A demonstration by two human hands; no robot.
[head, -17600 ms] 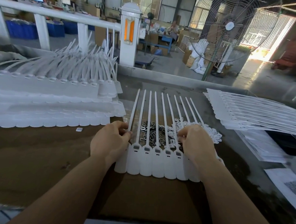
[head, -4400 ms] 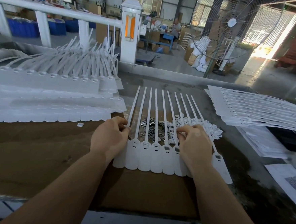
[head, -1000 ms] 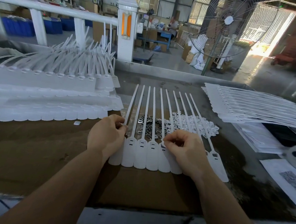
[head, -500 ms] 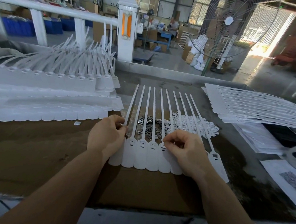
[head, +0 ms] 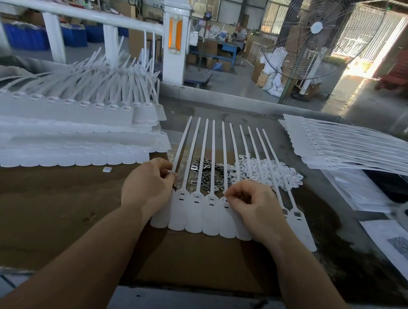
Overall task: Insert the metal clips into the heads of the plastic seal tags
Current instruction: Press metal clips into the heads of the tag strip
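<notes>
A: Position of the seal tags (head: 195,211)?
B: Flat row on the table (head: 49,216), heads toward the person, tails over the metal clips (head: 208,175).
A: Hands?
B: Left hand (head: 147,189) curled, pinching the leftmost tail. Right hand (head: 255,203) fingertips pinched at a tag head; possibly holding a clip, too small to confirm.

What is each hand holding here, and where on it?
Left hand pinches the leftmost seal tag's strap just above its head. Right hand pinches something tiny, probably a clip; too small to tell.
</notes>
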